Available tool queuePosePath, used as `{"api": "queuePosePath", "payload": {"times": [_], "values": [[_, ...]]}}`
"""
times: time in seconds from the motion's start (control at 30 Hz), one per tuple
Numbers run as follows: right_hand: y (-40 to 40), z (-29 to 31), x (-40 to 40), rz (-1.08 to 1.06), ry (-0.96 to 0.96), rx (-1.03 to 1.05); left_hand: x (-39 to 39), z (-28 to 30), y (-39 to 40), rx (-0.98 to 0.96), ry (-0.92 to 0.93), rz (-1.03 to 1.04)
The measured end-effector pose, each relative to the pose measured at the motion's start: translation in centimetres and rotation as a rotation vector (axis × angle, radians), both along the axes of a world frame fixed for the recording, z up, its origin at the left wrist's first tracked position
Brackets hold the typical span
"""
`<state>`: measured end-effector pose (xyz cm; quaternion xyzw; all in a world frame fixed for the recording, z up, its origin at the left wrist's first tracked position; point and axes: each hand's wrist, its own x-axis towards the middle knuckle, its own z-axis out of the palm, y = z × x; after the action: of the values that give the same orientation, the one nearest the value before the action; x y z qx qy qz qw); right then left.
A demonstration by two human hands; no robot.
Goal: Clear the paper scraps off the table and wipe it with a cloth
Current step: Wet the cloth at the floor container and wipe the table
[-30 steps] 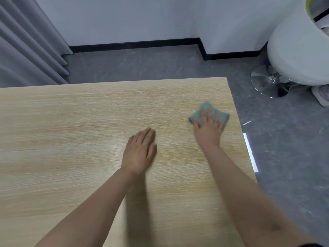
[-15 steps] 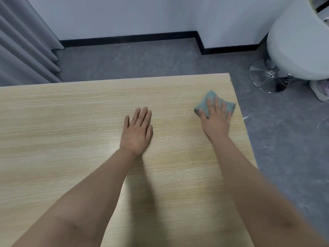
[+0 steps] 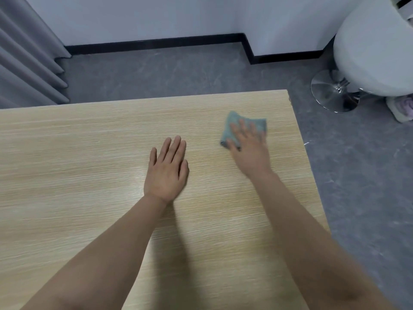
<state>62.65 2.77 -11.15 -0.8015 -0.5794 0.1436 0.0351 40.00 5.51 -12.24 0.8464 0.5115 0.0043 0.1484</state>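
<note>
My right hand (image 3: 250,151) lies flat with fingers straight, pressing down on a small crumpled grey-blue cloth (image 3: 237,124) near the far right corner of the pale wood-grain worktop (image 3: 89,175); the hand is blurred. My left hand (image 3: 166,173) rests palm-down, fingers straight and close together, on the bare worktop just left of it, holding nothing. Beyond the worktop's right edge a white rounded chair (image 3: 375,50) stands on a chrome disc base (image 3: 333,91) on the grey floor (image 3: 156,72).

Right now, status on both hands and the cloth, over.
Left hand flat on the table, holding nothing. Right hand pressing the blue-grey cloth near the far right corner. No paper scraps visible on the tabletop.
</note>
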Motion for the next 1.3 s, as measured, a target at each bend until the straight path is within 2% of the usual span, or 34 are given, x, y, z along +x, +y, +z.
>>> {"api": "queuePosePath", "payload": {"times": [0.13,0.2,0.27,0.4,0.47,0.5,0.57,0.73,0.8,0.87,0.97,1.03,1.1,1.3], "values": [[-0.8,0.0,3.9,-0.362,0.022,-0.039,0.0,0.0,-0.1,-0.004,-0.013,-0.002],[0.0,0.3,2.5,-0.389,0.032,-0.055,0.0,0.0,-0.1,-0.003,-0.020,0.000],[0.9,0.6,-0.5,-0.244,0.023,-0.053,0.0,0.0,-0.1,0.000,-0.024,0.001],[1.4,0.5,-5.9,0.268,0.081,-0.022,-0.1,0.0,-0.1,0.020,-0.011,0.000],[1.5,0.5,-4.8,0.390,0.090,-0.029,0.0,0.0,-0.1,0.024,-0.011,-0.002],[1.6,0.5,-3.5,0.387,0.084,-0.029,0.1,0.0,-0.1,0.017,-0.017,0.002],[1.8,0.2,-0.3,0.256,0.066,-0.028,0.1,0.1,-0.1,0.005,-0.026,0.009],[1.5,-0.2,4.2,-0.287,0.005,-0.039,0.0,0.0,-0.1,0.005,-0.006,0.007],[2.2,0.0,2.3,-0.319,-0.017,-0.046,0.0,0.0,-0.1,0.006,0.001,0.004],[3.1,0.2,-1.3,-0.144,-0.006,-0.024,0.1,0.0,0.0,0.006,0.006,0.003],[3.4,0.5,-5.9,0.265,0.066,0.000,0.0,0.0,0.0,0.025,0.026,-0.005],[3.7,0.4,-5.5,0.362,0.064,-0.008,0.1,0.0,0.0,0.027,0.027,-0.007],[4.2,0.0,-3.1,0.246,0.042,-0.003,0.1,0.0,0.1,0.007,0.017,0.001],[3.8,-0.4,4.3,-0.350,0.018,-0.032,-0.1,0.7,0.6,0.033,-0.021,-0.018]]}}
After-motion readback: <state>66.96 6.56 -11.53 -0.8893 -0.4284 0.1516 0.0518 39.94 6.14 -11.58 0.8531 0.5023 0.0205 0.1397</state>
